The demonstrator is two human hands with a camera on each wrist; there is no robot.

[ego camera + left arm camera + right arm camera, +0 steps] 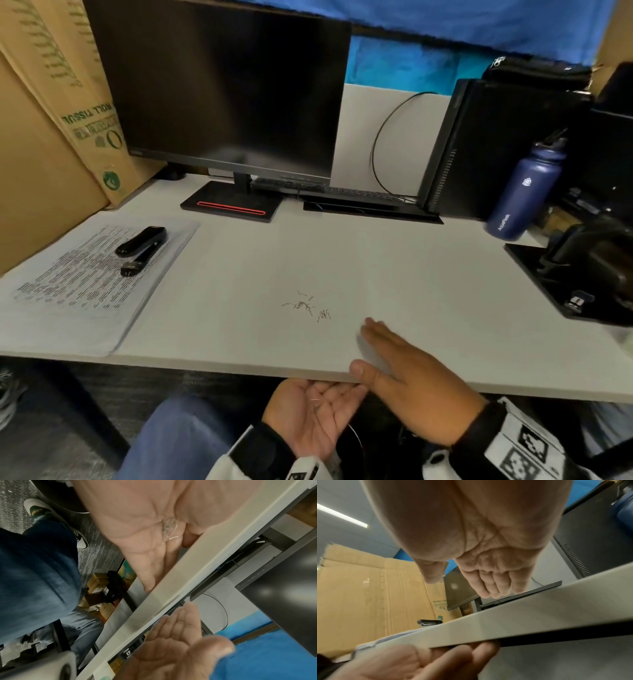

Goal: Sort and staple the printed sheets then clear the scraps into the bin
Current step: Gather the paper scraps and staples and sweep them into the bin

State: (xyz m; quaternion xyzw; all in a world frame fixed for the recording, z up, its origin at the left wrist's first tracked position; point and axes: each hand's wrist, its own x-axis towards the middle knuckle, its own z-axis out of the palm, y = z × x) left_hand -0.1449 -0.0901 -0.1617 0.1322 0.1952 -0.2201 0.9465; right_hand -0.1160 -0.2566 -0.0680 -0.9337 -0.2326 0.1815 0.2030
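A scatter of bent staple scraps (306,306) lies on the white desk (428,274) near its front edge. My right hand (404,373) hovers flat and open over the desk just behind the edge, to the right of the scraps. My left hand (317,411) is cupped palm-up just below the desk edge, with a few staple bits (170,532) lying in the palm. The stacked printed sheets (85,291) lie at the left of the desk, with a black stapler (141,249) resting on them.
A monitor (222,85) on its stand, a keyboard (329,192) and a computer tower (496,147) fill the back. A blue bottle (524,192) and a black tray with gear (534,277) are on the right. Cardboard (41,137) leans at the left.
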